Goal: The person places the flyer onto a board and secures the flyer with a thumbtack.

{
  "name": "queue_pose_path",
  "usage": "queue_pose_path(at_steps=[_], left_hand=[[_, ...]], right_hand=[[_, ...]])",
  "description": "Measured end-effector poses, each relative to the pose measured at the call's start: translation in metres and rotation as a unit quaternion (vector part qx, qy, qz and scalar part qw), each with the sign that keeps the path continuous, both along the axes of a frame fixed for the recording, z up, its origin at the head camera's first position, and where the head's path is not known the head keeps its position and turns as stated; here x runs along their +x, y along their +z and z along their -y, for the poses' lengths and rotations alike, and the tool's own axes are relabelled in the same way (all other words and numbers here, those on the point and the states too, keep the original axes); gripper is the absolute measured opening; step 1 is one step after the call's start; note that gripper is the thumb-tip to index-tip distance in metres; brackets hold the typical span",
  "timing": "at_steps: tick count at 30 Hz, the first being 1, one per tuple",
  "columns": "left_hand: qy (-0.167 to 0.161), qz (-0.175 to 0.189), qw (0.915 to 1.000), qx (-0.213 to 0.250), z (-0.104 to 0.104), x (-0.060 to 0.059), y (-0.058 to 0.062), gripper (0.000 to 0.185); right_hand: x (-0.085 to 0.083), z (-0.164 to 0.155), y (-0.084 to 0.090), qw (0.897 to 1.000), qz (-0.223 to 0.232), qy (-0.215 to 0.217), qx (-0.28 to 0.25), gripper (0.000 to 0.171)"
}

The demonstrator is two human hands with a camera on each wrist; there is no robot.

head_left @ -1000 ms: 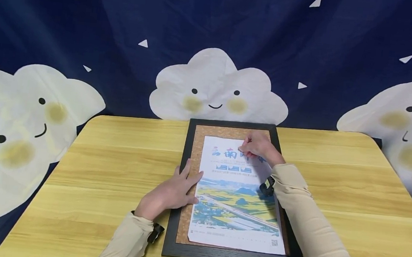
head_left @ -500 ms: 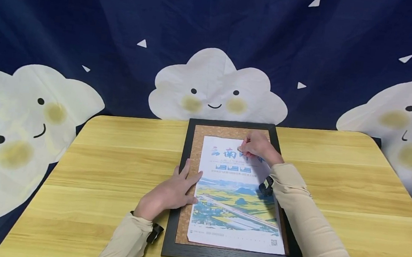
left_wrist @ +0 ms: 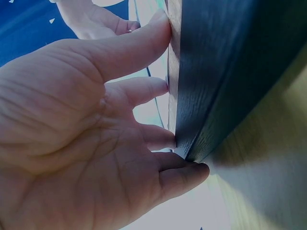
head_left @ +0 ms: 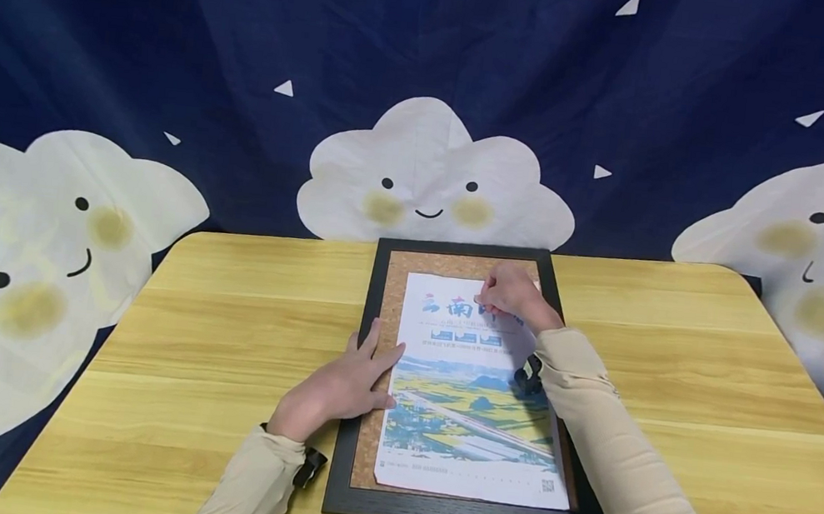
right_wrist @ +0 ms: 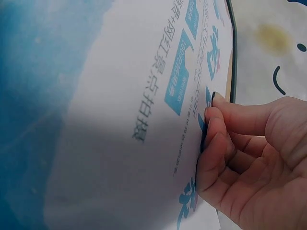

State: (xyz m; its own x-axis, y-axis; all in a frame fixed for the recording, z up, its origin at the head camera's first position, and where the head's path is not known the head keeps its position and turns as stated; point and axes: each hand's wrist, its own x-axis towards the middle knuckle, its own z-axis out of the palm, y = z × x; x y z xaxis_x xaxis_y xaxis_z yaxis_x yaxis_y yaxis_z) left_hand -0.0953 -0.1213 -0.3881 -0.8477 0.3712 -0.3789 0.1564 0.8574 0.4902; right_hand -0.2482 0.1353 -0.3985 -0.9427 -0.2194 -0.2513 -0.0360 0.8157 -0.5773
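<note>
A printed paper poster [head_left: 471,414], with blue lettering and a landscape picture, lies on a cork board [head_left: 395,289] with a black frame [head_left: 446,510]. My left hand [head_left: 342,384] rests with spread fingers on the board's left side, its fingertips at the poster's left edge. In the left wrist view, the left fingers [left_wrist: 148,136] touch the frame and cork. My right hand [head_left: 514,293] is at the poster's title lettering. In the right wrist view, its thumb and forefinger pinch a tiny dark-edged thing [right_wrist: 214,96] against the paper; the fingers mostly hide it.
The board lies flat on a light wooden table [head_left: 222,338], its far end close to the table's back edge. Behind hangs a dark blue cloth [head_left: 435,33] printed with smiling white clouds [head_left: 426,158]. A black wrist device [head_left: 310,468] sits on the left wrist.
The right hand and wrist have shifted very slightly to the left while the pinch stays at the title. The left hand, poster and board stay in place.
</note>
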Motion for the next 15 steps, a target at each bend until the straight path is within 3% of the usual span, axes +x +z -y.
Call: queue_pose_path(at_steps=[15], left_hand=[[-0.005, -0.014, 0.9999, -0.007, 0.0024, 0.0007, 0.0022, 0.072]], right_hand=[[0.0008, -0.0044, -0.0020, 1.000, -0.004, 0.005, -0.022, 0.018]])
